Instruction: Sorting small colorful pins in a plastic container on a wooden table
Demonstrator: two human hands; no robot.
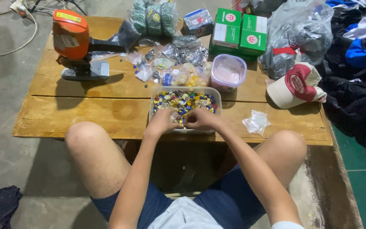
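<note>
A clear plastic tub point(215, 96) full of small coloured buttons stands at the near edge of a low wooden table point(102, 110). My left hand point(162, 119) and my right hand point(201, 118) both rest inside the tub's near side, fingers curled down into the buttons. The fingertips are buried, so whether either hand pinches a button is hidden. My bare knees flank the tub below the table edge.
An orange machine point(73, 40) stands at the far left. Behind the tub lie small plastic bags point(178, 63), a purple-lidded tub point(228, 71), green boxes point(239, 33) and a red-and-white cap point(298, 85). A crumpled clear bag point(256, 122) lies right; dark clothes point(356, 85) are piled beyond.
</note>
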